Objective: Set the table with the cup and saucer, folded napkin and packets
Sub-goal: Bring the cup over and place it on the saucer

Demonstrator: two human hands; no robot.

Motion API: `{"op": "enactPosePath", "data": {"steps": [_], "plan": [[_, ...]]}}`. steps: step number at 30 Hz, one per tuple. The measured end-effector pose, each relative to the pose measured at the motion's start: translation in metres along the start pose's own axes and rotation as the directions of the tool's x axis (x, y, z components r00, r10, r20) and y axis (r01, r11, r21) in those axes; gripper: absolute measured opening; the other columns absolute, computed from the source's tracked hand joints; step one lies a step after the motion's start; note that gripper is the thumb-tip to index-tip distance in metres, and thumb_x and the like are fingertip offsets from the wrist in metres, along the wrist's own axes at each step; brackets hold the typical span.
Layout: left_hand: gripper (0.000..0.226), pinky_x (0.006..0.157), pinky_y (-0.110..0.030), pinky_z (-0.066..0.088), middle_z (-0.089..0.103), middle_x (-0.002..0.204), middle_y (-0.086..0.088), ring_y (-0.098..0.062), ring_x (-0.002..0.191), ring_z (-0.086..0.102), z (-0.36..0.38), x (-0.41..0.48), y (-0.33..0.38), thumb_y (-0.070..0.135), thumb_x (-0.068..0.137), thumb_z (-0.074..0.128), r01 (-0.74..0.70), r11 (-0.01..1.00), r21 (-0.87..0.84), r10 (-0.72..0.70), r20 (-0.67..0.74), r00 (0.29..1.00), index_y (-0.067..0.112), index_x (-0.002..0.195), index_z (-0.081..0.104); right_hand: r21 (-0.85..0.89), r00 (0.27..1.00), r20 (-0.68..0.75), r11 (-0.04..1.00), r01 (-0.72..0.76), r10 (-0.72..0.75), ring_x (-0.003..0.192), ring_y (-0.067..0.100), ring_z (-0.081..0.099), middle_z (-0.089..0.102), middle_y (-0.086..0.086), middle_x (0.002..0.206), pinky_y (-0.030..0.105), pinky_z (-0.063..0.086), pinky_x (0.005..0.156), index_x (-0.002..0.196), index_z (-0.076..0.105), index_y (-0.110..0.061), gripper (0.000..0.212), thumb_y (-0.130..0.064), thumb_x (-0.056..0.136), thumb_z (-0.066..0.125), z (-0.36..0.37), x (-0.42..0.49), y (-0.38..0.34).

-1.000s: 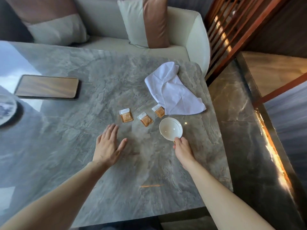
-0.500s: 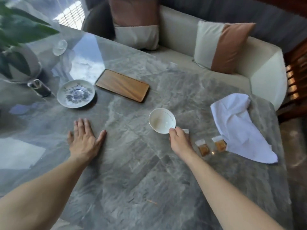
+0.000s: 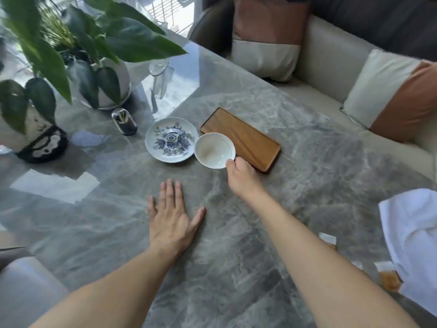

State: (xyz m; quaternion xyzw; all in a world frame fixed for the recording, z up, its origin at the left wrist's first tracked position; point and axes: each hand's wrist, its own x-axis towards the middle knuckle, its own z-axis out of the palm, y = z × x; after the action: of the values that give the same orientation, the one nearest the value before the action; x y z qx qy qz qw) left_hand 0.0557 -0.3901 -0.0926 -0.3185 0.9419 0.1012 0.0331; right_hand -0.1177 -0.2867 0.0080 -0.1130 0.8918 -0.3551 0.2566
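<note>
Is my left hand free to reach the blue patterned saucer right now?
Probably yes. The left hand lies flat and empty on the table, with bare marble between it and the saucer; the cup sits at the saucer's right.

My left hand [image 3: 170,222] lies flat (fingers spread); my right hand [image 3: 241,176] reaches forward, pinched closed around a cup [image 3: 214,150].

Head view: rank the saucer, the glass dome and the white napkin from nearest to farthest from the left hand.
From the left hand:
1. Saucer, straight ahead, beside the held cup.
2. Glass dome, ahead and further left, by the plant pot.
3. White napkin, far right edge.
</note>
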Motion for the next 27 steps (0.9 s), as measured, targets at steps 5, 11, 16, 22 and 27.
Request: {"op": "enactPosePath", "data": {"steps": [5, 11, 16, 22, 27], "plan": [[0.099, 0.124, -0.055, 0.006, 0.015, 0.169, -0.008, -0.021, 0.157, 0.002, -0.004, 0.0, 0.0, 0.081, 0.09, 0.019, -0.008, 1.0, 0.006, 0.008, 0.023, 1.0, 0.012, 0.161, 0.019, -0.022, 0.996, 0.072, 0.998, 0.052, -0.05, 0.089, 0.031, 0.052, 0.059, 0.012, 0.095, 0.036, 0.035, 0.073, 0.088, 0.052, -0.008, 0.037, -0.036, 0.1, 0.031, 0.026, 0.036, -0.041], [0.098, 0.124, -0.055, 0.0, 0.004, 0.17, -0.005, -0.018, 0.156, -0.011, -0.007, 0.001, 0.0, 0.081, 0.091, 0.016, 0.001, 1.0, -0.009, -0.001, 0.055, 0.998, 0.013, 0.161, 0.012, -0.039, 0.993, 0.093, 0.996, 0.078, -0.074, 0.085, 0.03, 0.048, 0.051, 0.007, 0.081, 0.036, 0.031, 0.072, 0.07, 0.042, -0.016, 0.036, -0.032, 0.1, 0.032, 0.058, 0.065, -0.068], [0.097, 0.124, -0.057, 0.007, 0.011, 0.169, -0.007, -0.021, 0.157, -0.001, -0.006, 0.003, 0.0, 0.08, 0.092, 0.023, 0.002, 1.0, -0.023, -0.001, 0.055, 0.998, 0.011, 0.16, 0.02, -0.066, 0.991, 0.119, 0.995, 0.075, -0.067, 0.087, 0.032, 0.05, 0.057, 0.016, 0.092, 0.037, 0.034, 0.073, 0.083, 0.05, -0.008, 0.036, -0.032, 0.1, 0.03, 0.077, 0.08, -0.075], [0.096, 0.122, -0.06, 0.015, 0.02, 0.168, -0.01, -0.023, 0.157, 0.007, -0.001, 0.004, -0.002, 0.078, 0.092, 0.029, -0.004, 0.999, -0.034, 0.005, 0.044, 0.999, 0.008, 0.158, 0.026, -0.053, 0.988, 0.134, 0.995, 0.08, -0.072, 0.093, 0.035, 0.053, 0.061, 0.02, 0.103, 0.041, 0.039, 0.077, 0.09, 0.051, -0.008, 0.035, -0.034, 0.1, 0.03, 0.087, 0.082, -0.072], [0.095, 0.122, -0.06, 0.013, 0.018, 0.168, -0.01, -0.023, 0.157, 0.007, -0.001, 0.003, -0.002, 0.077, 0.093, 0.028, -0.006, 1.0, -0.028, 0.007, 0.042, 0.999, 0.009, 0.159, 0.026, -0.042, 0.988, 0.126, 0.995, 0.09, -0.084, 0.1, 0.038, 0.055, 0.062, 0.023, 0.11, 0.043, 0.041, 0.082, 0.093, 0.05, -0.008, 0.033, -0.034, 0.099, 0.031, 0.091, 0.079, -0.069]]}}
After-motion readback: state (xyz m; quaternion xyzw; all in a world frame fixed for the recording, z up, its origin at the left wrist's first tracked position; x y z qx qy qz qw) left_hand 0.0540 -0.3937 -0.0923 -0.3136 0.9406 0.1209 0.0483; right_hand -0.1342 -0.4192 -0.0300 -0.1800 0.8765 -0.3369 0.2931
